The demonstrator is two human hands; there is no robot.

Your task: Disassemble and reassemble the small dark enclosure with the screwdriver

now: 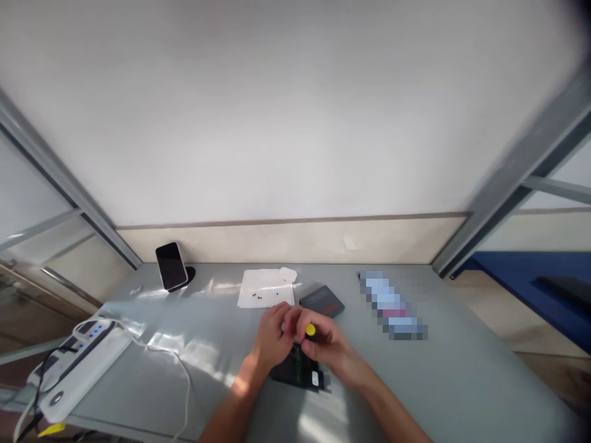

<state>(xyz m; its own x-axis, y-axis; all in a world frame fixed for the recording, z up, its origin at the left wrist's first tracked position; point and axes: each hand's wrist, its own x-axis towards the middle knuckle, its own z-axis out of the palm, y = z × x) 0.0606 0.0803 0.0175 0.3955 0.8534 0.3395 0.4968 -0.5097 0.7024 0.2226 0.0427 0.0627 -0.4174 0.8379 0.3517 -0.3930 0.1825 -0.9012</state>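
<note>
My right hand [323, 341] grips what looks like a screwdriver [310, 330]. Only its round yellow end shows between the fingers, and its tip is hidden. My left hand [273, 335] is closed, its fingertips meeting those of the right hand; what they pinch is hidden. Below both hands lies a flat black case [289, 374] with a green circuit board [299, 363] in it and a white label near one corner. The hands cover its far part. Just beyond my right hand rests a dark grey flat cover [322, 301] with reddish print.
White paper [249, 283] with several small dark screws [257, 296] lies beyond my left hand. At the back left stands a phone-like device [172, 266]. A white power strip [87, 369] and its cable [184, 369] occupy the left side. A pixelated object [392, 306] lies right.
</note>
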